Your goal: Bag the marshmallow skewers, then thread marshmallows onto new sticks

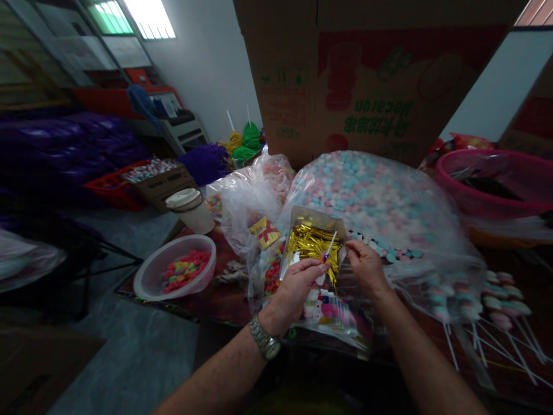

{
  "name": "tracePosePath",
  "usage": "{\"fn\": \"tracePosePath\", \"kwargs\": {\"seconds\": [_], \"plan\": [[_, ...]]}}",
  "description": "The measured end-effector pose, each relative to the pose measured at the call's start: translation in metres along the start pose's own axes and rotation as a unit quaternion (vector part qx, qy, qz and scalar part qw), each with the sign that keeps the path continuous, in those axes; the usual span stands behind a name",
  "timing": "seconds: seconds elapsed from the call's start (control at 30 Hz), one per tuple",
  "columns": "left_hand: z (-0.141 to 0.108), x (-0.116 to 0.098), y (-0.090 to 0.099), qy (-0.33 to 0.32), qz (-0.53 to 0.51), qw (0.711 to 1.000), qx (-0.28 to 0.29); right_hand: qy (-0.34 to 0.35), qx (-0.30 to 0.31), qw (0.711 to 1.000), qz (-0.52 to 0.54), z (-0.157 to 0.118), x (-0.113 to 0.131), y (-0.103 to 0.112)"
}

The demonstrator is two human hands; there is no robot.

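Just below the frame's centre, the left hand pinches a white stick – slim, tilted, coloured near the fingertips – over shiny gold strips; steadying it seems the step in hand, the next move calling for a firm pinch. Farther right, the right hand's fingers bunch together, gripping what I cannot tell.

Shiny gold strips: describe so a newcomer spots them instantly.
Find the big cardboard box, then the large clear bag of pastel pieces before it. Nearer the camera, at the left hand, is a small tray. The gold strips are its loose, thin, shiny heap, unlike the flat gold-and-red packet left of it.
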State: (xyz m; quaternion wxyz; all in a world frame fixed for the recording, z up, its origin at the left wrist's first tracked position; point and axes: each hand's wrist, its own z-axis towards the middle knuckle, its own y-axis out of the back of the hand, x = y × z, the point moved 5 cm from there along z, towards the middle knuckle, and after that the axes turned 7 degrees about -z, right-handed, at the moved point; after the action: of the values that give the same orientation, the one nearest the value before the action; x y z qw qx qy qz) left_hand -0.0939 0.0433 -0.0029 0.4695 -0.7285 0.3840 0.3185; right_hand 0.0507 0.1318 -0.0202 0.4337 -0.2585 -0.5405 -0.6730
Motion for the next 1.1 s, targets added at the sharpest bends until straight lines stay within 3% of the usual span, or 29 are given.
{"fn": "tracePosePath", "kwargs": {"seconds": [0.23, 0.43, 0.53, 0.7, 0.8, 0.87, 0.97, 1.1], "plan": [[0.004, 0.010, -0.003, -0.038, 0.086, 0.995, 0.017, 0.009, 0.084, 0.987, 0.139, -0.064, 0.041, 0.002], [-0.009, 0.015, -0.025, -0.085, 0.216, 0.965, 0.119, -0.019, 0.034, 0.995, 0.095, -0.077, 0.036, 0.010], [-0.018, 0.015, -0.025, -0.083, 0.246, 0.958, 0.117, -0.008, 0.034, 0.996, 0.077, -0.078, 0.032, 0.009], [-0.018, 0.023, -0.010, -0.061, 0.186, 0.978, 0.064, -0.010, 0.020, 0.996, 0.092, -0.085, 0.034, 0.012], [-0.015, 0.029, -0.002, -0.001, 0.090, 0.995, 0.036, -0.018, -0.070, 0.991, 0.113, -0.086, 0.034, 0.028], [-0.016, 0.031, -0.004, 0.042, 0.010, 0.998, 0.056, -0.034, -0.103, 0.987, 0.116, -0.085, 0.032, 0.036], [-0.022, 0.032, -0.016, 0.071, -0.035, 0.990, 0.113, -0.048, -0.036, 0.991, 0.117, -0.085, 0.031, 0.030], [-0.024, 0.032, -0.020, 0.044, -0.065, 0.994, 0.080, -0.100, 0.030, 0.978, 0.180, -0.091, 0.024, 0.014]]}}
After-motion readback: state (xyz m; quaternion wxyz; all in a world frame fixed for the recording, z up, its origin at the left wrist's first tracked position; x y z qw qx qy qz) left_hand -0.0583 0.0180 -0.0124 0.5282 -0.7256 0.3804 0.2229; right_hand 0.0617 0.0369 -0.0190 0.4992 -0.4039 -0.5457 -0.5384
